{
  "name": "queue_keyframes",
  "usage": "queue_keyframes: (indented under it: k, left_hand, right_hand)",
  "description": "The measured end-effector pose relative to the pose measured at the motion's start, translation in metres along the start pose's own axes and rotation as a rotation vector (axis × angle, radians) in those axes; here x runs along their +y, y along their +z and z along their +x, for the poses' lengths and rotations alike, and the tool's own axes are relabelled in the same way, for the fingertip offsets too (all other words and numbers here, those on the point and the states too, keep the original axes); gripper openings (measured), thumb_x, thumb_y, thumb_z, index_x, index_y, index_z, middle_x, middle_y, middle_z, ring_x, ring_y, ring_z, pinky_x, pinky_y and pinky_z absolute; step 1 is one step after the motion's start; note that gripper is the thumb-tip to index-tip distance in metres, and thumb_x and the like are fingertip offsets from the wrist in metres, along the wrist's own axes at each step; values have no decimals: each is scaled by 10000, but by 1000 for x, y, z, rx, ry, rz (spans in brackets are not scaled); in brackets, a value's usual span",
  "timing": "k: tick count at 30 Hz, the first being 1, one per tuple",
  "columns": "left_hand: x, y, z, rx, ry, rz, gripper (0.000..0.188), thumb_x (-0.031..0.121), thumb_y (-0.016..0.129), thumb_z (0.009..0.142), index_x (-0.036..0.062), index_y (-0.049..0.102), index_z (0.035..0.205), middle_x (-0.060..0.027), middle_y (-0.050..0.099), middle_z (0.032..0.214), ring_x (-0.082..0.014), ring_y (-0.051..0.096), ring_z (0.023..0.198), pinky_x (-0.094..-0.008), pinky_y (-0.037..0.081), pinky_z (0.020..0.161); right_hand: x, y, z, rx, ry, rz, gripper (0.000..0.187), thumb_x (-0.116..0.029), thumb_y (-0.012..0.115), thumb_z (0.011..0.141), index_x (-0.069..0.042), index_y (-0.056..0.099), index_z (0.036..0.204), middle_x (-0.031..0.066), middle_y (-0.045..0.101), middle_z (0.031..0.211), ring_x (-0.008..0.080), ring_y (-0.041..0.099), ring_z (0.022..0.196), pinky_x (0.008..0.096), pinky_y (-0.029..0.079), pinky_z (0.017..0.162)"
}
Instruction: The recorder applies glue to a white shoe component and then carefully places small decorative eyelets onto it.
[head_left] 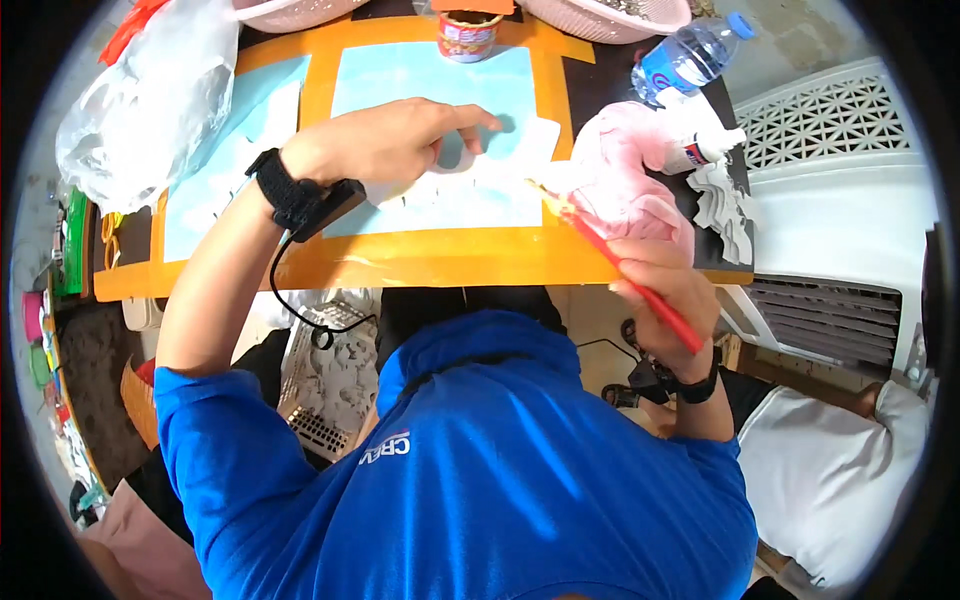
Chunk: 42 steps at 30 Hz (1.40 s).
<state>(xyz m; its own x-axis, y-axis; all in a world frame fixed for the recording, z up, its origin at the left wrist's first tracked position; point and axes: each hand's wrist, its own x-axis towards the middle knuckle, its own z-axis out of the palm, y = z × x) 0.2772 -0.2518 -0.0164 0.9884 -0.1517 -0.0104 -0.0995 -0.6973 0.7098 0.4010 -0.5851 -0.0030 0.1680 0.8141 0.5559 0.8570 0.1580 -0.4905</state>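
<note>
My right hand (668, 298) is wrapped round a red-handled brush (625, 268). The brush's pale tip points up and left, over the right end of the white paper pieces (440, 200) on the light-blue sheet (380, 80). Across that sheet reaches my left hand (400, 140), its index finger stretched out near the upper edge of the white pieces and its other fingers partly curled. Nothing shows in the left hand. Whether its fingertips touch the paper is hard to tell. A crumpled pink cloth (630, 165) lies just beyond my right hand.
Orange tape (440, 257) borders the sheets on the dark table. At the back are a red printed tub (468, 38) and pink baskets (610, 18). A water bottle (690, 60) and white bottle (700, 150) lie right; a plastic bag (155, 105) and yellow-handled scissors (110, 240) are left.
</note>
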Motion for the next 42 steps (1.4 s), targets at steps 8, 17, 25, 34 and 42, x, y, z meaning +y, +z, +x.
queue_keyframes:
  k: [8,17,25,34,42]
  left_hand:
    - [11,3,14,39,15,-121,624,-110,469,796,74,554,1386,-115,668,1270,-296,647,1043,-367,513,893]
    - [29,9,31,-112,-138,-47,645,-67,477,822,60,468,1454,-112,677,1292,-341,646,1119,-402,502,940]
    - [7,11,37,-91,-44,-77,713,-115,440,790,83,430,1475,-88,683,1307,-295,642,1122,-383,491,934]
    - [4,10,42,-78,-44,-82,672,-74,464,829,60,403,1485,-149,677,1269,-308,619,1169,-381,492,955]
    - [20,21,53,-47,-118,-26,530,25,497,904,49,422,1428,-218,678,1134,-366,660,1083,-430,514,908]
  right_hand:
    - [-2,3,2,-92,-148,-31,279,-32,805,799,3,643,1024,179,720,1063,334,738,978,379,615,802]
    - [-10,5,-4,-162,-224,-112,230,-50,772,806,4,647,991,191,713,1073,336,736,999,384,616,821]
    - [-6,-8,8,-160,-80,52,196,-51,775,824,-15,667,983,171,721,1068,319,738,954,378,600,822]
    - [16,-45,13,284,405,952,421,-324,561,1055,-10,523,1333,135,626,947,206,607,811,333,511,769]
    - [9,-37,65,463,306,936,385,-282,556,1064,20,515,1299,114,578,1064,219,629,984,346,520,906]
